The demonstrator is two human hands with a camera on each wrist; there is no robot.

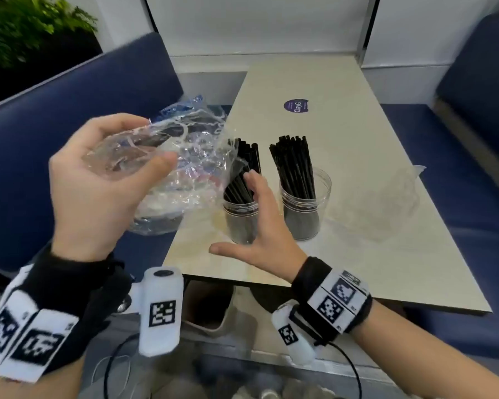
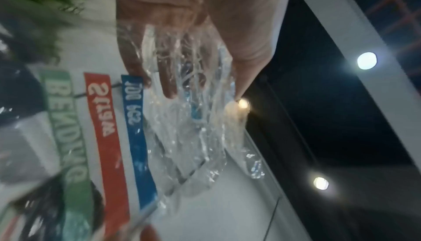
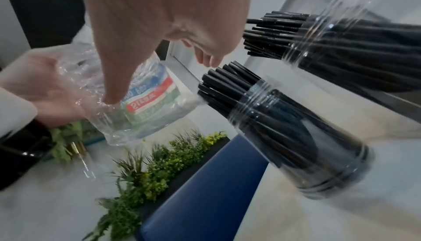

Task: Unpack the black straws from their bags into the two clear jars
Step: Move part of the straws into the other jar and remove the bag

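Note:
Two clear jars stand side by side on the pale table (image 1: 343,272), both full of upright black straws: the left jar (image 1: 239,223) (image 3: 296,146) and the right jar (image 1: 304,214) (image 3: 355,50). My left hand (image 1: 153,142) (image 2: 173,75) grips a crumpled clear straw bag (image 1: 185,180) (image 2: 189,137) (image 3: 150,104) with a red, blue and green label, held in the air left of the jars. My right hand (image 1: 261,208) (image 3: 159,56) is open, fingers straight, close beside the left jar's straws (image 1: 242,180). Contact is not clear.
A second clear plastic bag (image 1: 380,203) lies flat on the table right of the jars. A round purple sticker (image 1: 296,106) marks the far part of the table. Blue benches (image 1: 69,145) flank the table, and green plants (image 3: 148,173) stand behind the left bench.

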